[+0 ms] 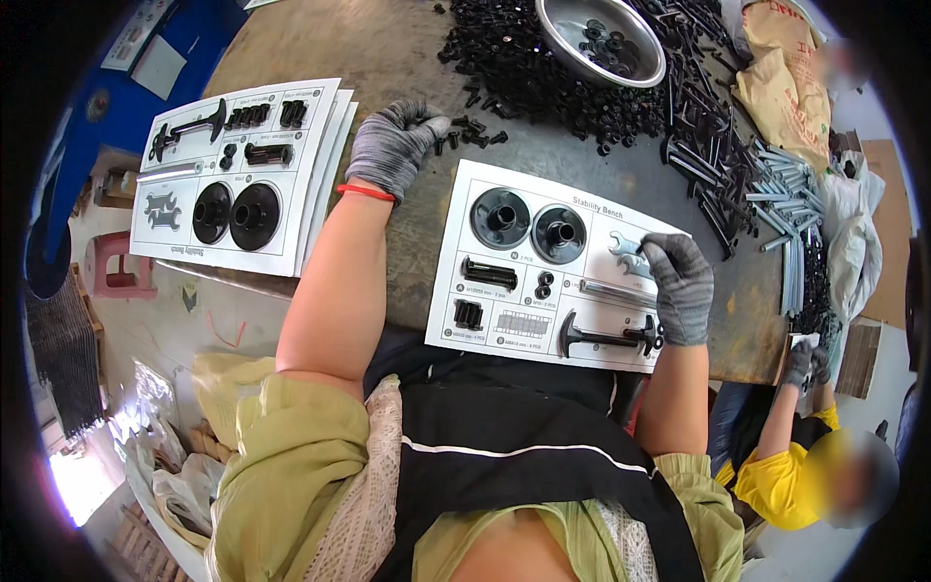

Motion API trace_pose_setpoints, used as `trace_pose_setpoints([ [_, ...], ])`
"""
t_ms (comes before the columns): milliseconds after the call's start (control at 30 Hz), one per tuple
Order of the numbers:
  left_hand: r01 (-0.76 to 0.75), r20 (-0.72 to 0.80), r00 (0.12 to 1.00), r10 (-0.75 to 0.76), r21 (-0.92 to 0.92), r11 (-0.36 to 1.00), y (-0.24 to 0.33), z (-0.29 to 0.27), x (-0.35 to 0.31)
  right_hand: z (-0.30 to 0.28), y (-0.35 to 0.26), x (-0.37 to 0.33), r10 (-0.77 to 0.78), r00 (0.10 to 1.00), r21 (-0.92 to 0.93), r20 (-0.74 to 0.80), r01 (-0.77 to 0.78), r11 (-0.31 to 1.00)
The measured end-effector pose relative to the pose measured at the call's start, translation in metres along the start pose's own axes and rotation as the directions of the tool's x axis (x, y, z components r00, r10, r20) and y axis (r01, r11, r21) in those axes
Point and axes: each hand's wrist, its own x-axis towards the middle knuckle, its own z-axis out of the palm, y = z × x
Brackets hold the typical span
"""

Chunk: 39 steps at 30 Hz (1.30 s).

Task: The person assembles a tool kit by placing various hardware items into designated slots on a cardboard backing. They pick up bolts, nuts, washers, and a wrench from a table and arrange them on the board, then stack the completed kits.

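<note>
A white printed card (446,291) lies before me at the table's near edge, bearing two black flanged discs (560,234), black bolts (489,274), a silver tube (616,294) and a black T-shaped handle (601,337). One lower box shows only a pale drawn row of bolts. At its right side my right hand (682,291), in a grey glove, closes its fingers on the silver open-end wrenches (628,252). Beyond the card's far left corner, my gloved left hand (396,147) is closed beside a few loose black bolts (472,132); what its fingertips hold is hidden.
A stack of filled cards (218,175) overhangs the table's left edge. Heaped small black bolts (504,58) surround a metal bowl (652,60) of black nuts. Silver tubes (787,194) and a brown paper sack (784,78) lie right. A co-worker in yellow (776,485) works at lower right.
</note>
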Motion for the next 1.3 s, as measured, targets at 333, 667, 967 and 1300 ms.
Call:
trace_pose_setpoints([
  [333,-0.268,0.127,0.948,0.293,0.814,0.515,0.008,0.014,0.003,-0.004,0.014,-0.051,-0.214,0.977,-0.221,-0.014,0.206,0.953],
  [667,-0.684,0.604,0.73,0.32,0.639,0.353,0.013,0.062,-0.168,0.06,-0.005,-0.075,-0.387,0.825,-0.456,0.412,0.554,0.696],
  [967,-0.619,0.522,0.785,0.334,0.69,0.376,-0.019,0.064,-0.195,0.063,-0.005,-0.08,-0.39,0.798,-0.382,0.459,0.574,0.724],
  [1300,-0.558,0.54,0.822,0.181,0.702,0.442,-0.015,0.065,-0.193,0.063,-0.01,-0.074,-0.256,0.823,-0.591,0.508,0.549,0.591],
])
